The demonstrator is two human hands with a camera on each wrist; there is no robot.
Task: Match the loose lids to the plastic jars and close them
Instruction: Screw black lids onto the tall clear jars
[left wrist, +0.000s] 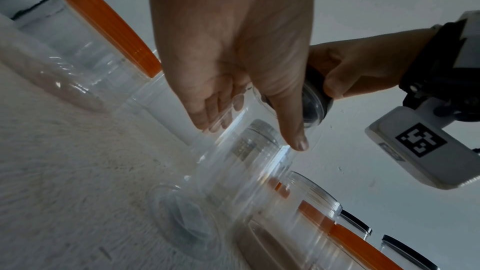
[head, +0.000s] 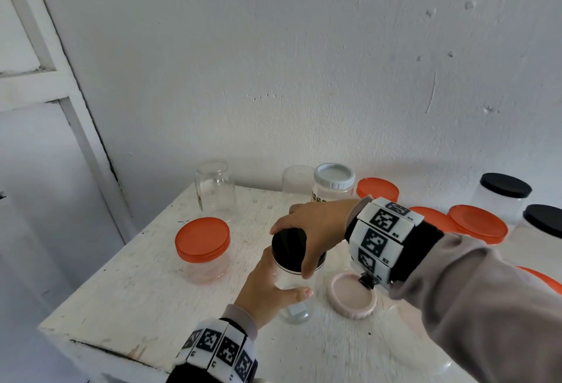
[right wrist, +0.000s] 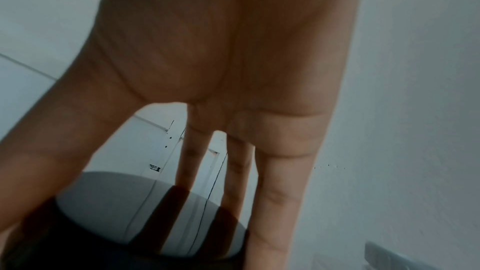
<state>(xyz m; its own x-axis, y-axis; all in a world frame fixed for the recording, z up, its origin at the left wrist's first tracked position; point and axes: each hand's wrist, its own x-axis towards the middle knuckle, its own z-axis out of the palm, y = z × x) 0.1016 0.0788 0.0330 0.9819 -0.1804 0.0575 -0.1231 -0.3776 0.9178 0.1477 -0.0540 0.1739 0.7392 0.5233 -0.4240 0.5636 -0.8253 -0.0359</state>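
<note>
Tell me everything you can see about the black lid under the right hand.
The black lid is round, flat-topped and glossy, looks like plastic, and sits level on the mouth of a clear jar standing upright on the white table. The right hand grips it from above, fingers and thumb curled round its rim. The left hand holds the jar's body below. Whether it is fully screwed down cannot be told.

We are seeing clear glossy plastic jar (head: 293, 297) wearing black lid (head: 289, 244) showing smooth sheen; white table (head: 137, 285) looking rough, scuffed, matt; orange lid (head: 202, 238) looking smooth plastic; sleeve (head: 474, 306) looking soft cloth.
</note>
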